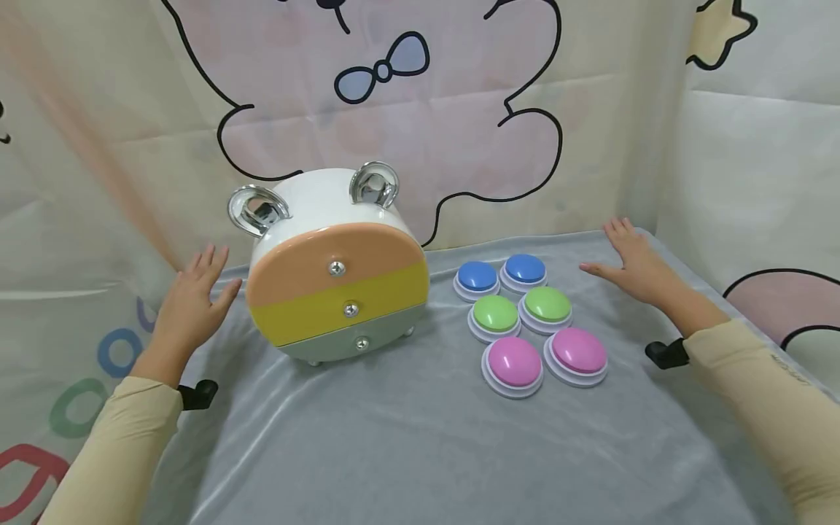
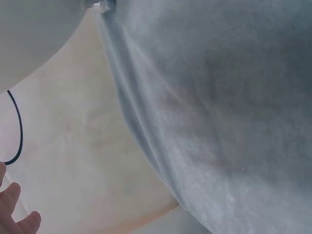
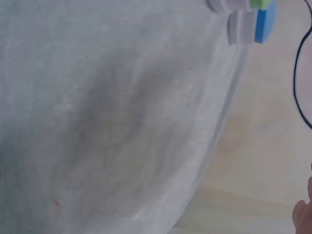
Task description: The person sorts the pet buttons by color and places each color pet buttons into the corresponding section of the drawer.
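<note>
My left hand (image 1: 191, 309) is held up beside the small bear-eared drawer cabinet (image 1: 341, 292), fingers extended and holding nothing. That cabinet has a white body, silver ears, and an orange, a yellow and a grey-green drawer front, each with a round knob. To the right of the push buttons, my right hand (image 1: 639, 266) is spread with nothing in it. The buttons stand in pairs on white bases: blue (image 1: 525, 268) at the back, green (image 1: 495, 313) in the middle, pink (image 1: 515, 362) in front. Only fingertips (image 2: 29, 222) show in the left wrist view.
A grey cloth (image 1: 394, 445) covers the table. Behind it hangs a pale curtain (image 1: 604, 146) with cartoon drawings, and more printed sheeting stands at both sides. Black wrist straps (image 1: 198, 394) sit at both cuffs.
</note>
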Available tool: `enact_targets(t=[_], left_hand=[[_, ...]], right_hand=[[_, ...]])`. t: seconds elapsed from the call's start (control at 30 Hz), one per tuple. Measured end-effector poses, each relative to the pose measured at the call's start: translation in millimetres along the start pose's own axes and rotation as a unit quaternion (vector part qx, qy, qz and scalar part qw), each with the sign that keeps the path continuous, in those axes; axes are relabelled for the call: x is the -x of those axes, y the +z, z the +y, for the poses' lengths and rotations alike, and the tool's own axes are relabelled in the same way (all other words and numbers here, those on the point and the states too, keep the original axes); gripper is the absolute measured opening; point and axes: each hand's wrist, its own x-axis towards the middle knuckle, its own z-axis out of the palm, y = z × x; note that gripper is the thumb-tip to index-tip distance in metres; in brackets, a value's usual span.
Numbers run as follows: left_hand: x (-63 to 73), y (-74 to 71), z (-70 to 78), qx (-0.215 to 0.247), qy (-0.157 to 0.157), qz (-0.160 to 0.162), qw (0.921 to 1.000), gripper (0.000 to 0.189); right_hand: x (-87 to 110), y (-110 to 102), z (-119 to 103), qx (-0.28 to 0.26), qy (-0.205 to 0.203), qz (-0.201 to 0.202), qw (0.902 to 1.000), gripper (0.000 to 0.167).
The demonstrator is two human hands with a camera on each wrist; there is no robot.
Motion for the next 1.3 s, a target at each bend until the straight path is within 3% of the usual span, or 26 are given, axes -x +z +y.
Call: enact_targets(t=[0.3,0.53,0.83,1.1,1.3], left_hand=[[7.1,-10.9,8.8,0.013,0.002,0.005,0.9999,0.063],[15.1,-19.8,16.4,0.059,0.012,0.044,0.9972,0.058],[25.4,-30.5,37.1,0.098,0.005,0.086,0.9915,0.057],[29.7,-30.4,50.5,0.12,0.015,0.113,0.9863,0.056],[34.5,-28.4,62.6,0.138,0.039,0.158,0.9771,0.053]], right_hand=[[8.8,-5.1,-16.8,-0.032,-0.002,-0.004,0.9995,0.102],[13.3,-5.7,-37.4,-0.042,-0.006,-0.022,0.9988,0.101],[15.3,-5.9,-61.7,-0.049,-0.017,-0.016,0.9985,0.102],[22.8,-3.2,-75.8,-0.06,-0.028,-0.016,0.9977,0.097],[27.0,-0.4,-84.3,-0.067,-0.038,-0.011,0.997,0.097]])
